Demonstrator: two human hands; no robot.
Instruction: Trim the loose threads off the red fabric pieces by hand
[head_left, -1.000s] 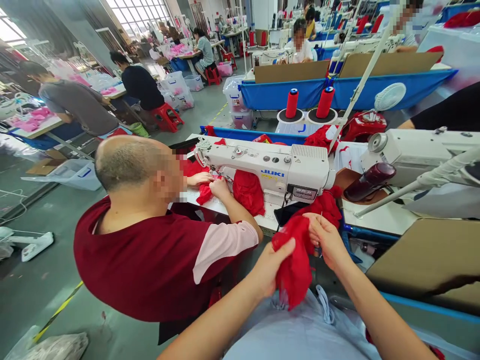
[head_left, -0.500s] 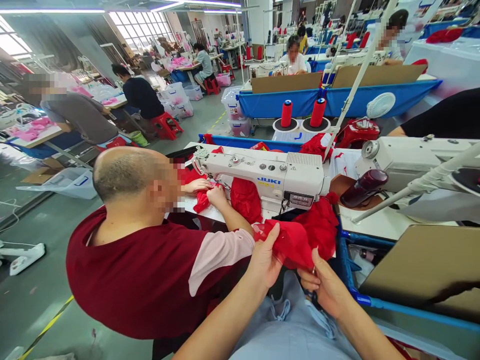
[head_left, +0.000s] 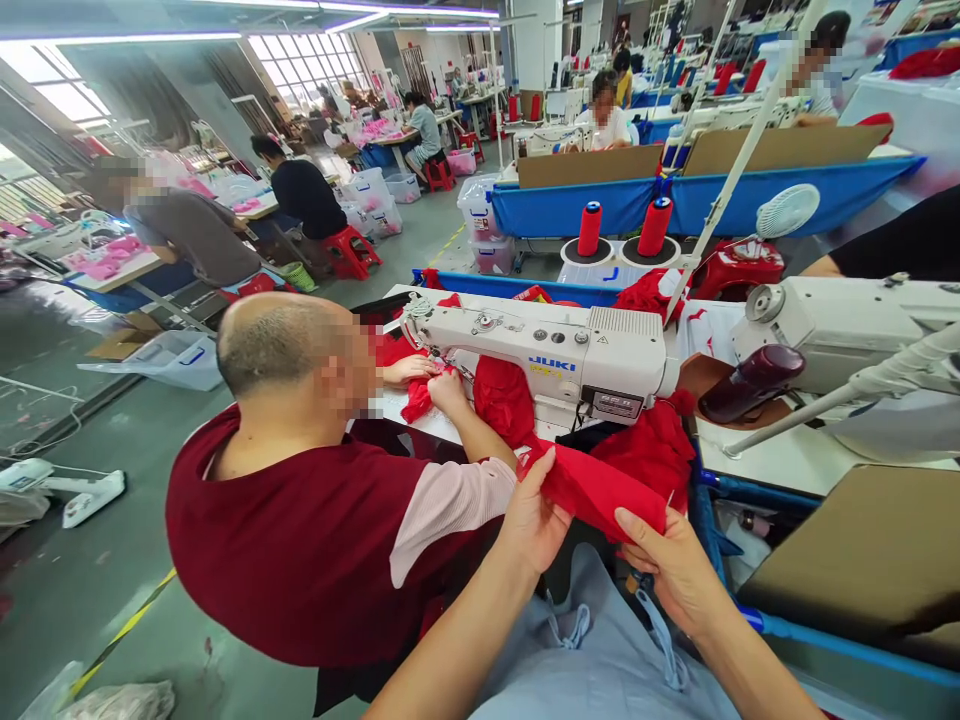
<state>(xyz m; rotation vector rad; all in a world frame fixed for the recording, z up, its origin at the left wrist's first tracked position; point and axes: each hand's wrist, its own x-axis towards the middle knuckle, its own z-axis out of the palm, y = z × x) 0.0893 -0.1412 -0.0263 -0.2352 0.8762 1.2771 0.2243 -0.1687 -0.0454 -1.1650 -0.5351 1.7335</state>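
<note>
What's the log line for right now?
left hand: holding red cloth | right hand: holding same cloth | cloth: spread between hands | nearby: co-worker, white sewing machine

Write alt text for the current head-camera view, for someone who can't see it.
The wearer's left hand and right hand hold a strip of red fabric between them. Just beyond, a person in a dark red top works at a white JUKI sewing machine, in a busy sewing workshop.
</note>
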